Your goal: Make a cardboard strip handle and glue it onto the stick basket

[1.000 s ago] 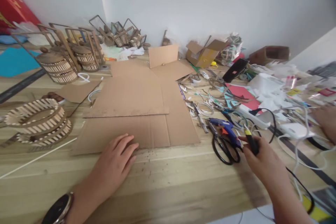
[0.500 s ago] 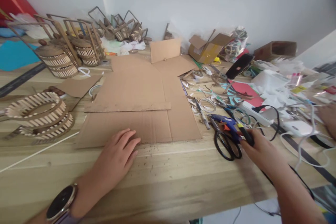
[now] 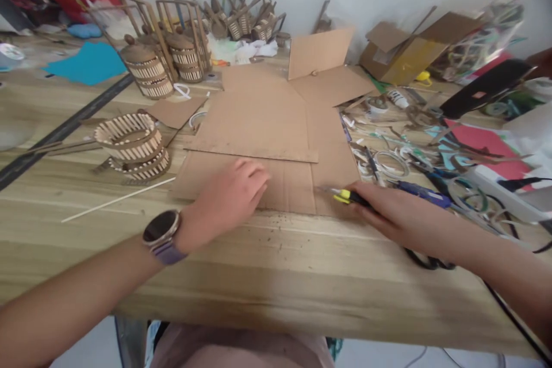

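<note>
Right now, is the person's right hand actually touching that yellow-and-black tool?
Touching. The head view shows the right hand gripping the yellow-and-black tool: its dark handle runs into the grasp, while the yellow part sticks out in front.

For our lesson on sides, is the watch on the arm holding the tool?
No, the watch is on the left wrist, while the right hand holds the yellow-and-black tool.

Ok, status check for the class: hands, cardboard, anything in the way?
Left hand over lower cardboard sheet. Right hand gripping yellow-and-black tool, tip over same sheet. Upper sheet overlaps it; blue glue gun close to right hand.
</note>
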The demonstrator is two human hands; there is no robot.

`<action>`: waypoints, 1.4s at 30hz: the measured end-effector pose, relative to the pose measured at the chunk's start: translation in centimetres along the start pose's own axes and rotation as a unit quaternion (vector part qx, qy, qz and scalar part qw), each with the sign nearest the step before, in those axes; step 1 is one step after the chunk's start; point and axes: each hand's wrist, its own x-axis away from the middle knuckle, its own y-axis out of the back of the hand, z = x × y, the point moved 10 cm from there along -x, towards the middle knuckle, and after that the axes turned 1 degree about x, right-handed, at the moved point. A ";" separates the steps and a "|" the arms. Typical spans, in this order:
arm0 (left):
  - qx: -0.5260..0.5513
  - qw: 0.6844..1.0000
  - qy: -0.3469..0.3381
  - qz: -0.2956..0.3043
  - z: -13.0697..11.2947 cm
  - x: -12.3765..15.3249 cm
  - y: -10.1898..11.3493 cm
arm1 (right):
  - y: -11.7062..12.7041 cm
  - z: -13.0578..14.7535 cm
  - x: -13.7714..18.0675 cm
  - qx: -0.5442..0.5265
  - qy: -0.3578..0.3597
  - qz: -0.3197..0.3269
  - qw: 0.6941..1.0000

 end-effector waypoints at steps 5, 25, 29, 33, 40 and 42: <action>-0.033 0.996 -0.086 -0.019 -0.5 -4.2 -1.4 | -1.6 3.2 -2.7 0.057 0.073 0.070 0.993; -0.047 0.982 -0.121 0.140 -0.8 -6.5 -9.3 | -4.5 5.0 -5.2 0.184 0.133 0.098 0.969; -0.047 0.982 -0.126 0.135 -0.9 -6.5 -9.4 | -4.5 5.0 -5.4 0.166 0.127 0.098 0.973; -0.057 0.981 -0.127 0.135 -0.9 -6.4 -9.4 | -4.2 5.0 -5.6 0.152 0.130 0.090 0.976; -0.068 0.979 -0.122 0.146 -1.0 -6.5 -9.2 | -4.6 4.8 -5.8 0.171 0.127 0.120 0.970; -0.070 0.979 -0.122 0.146 -1.0 -6.5 -9.2 | -4.6 4.9 -5.8 0.177 0.125 0.125 0.968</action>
